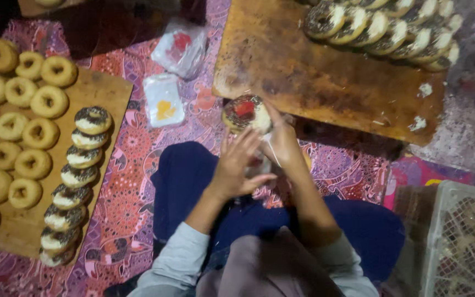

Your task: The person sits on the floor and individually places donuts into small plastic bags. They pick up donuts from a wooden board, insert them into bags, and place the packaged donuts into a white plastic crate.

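1. Right hand (284, 144) has its grip closed on a sprinkled doughnut (244, 113) going into a clear bag (268, 151) — just off the big wooden board (303, 71).
2. Left hand (237, 165) — fingers spread, pressed against the bag, below that board.
3. Plain doughnuts (17, 132) sit well left of it.

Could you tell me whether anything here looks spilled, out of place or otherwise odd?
Yes, a little. White icing smears and crumbs lie spilled on the stained brown wooden board beside the row of white-iced, chocolate-sprinkled doughnuts. Two clear plastic bags lie loose on the patterned red cloth. The doughnut rows look orderly.
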